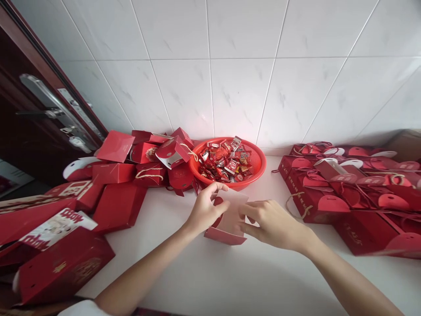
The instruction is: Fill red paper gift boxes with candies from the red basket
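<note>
Between my hands, on the white tabletop, stands an open red gift box [225,237] with its pale inside facing up. My left hand [208,206] grips the box's left side and far edge, thumb bent inward over the opening. On the opposite side, my right hand [268,221] has its fingers curled on the box's right wall, some fingertips hidden inside. Just beyond the box sits an orange-red plastic basket [261,169] with many wrapped sweets [223,160] in it.
Red gift boxes [120,206] lie piled loosely on the left, some with rope handles. More red boxes [315,206] stand in rows on the right. Behind is a tiled wall [240,87]; a dark door with a metal handle [52,114] is at the far left.
</note>
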Demonstrator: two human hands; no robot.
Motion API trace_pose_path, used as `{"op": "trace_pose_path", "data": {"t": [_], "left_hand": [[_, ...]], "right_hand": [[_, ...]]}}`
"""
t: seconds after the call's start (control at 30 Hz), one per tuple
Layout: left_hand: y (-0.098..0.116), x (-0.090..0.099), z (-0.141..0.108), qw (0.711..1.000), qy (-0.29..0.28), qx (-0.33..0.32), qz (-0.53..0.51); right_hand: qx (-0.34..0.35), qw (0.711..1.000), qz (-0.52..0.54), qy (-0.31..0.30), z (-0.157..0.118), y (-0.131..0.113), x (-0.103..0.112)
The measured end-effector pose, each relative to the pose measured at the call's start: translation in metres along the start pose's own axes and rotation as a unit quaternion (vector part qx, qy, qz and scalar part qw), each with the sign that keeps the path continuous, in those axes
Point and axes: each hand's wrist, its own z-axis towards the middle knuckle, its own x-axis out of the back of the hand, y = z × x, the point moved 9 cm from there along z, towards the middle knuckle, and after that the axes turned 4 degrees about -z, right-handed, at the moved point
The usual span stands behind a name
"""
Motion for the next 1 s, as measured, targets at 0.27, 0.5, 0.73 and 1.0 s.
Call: {"op": "trace_pose_path", "data": {"t": [0.27, 0.5, 0.73, 1.0], "left_hand": [[-0.019, 0.028, -0.012, 0.988, -0.12, 0.08, -0.057], [-0.048, 0.042, -0.03, 0.956, -0.232, 0.105, -0.145], [-0.067, 0.033, -0.033, 0.953, -0.232, 0.135, -0.141], [-0.081, 0.031, -0.043, 0.96, -0.199, 0.15, -0.125]], "right_hand": [[-0.106, 0.99, 0.081, -0.05, -0.024, 0.045, -0.016], [-0.11, 0.978, 0.175, -0.035, -0.025, 0.054, -0.031], [-0.107, 0.98, 0.171, 0.004, -0.017, 0.055, -0.036], [-0.155, 0.952, 0.264, -0.023, -0.021, 0.055, -0.05]]}}
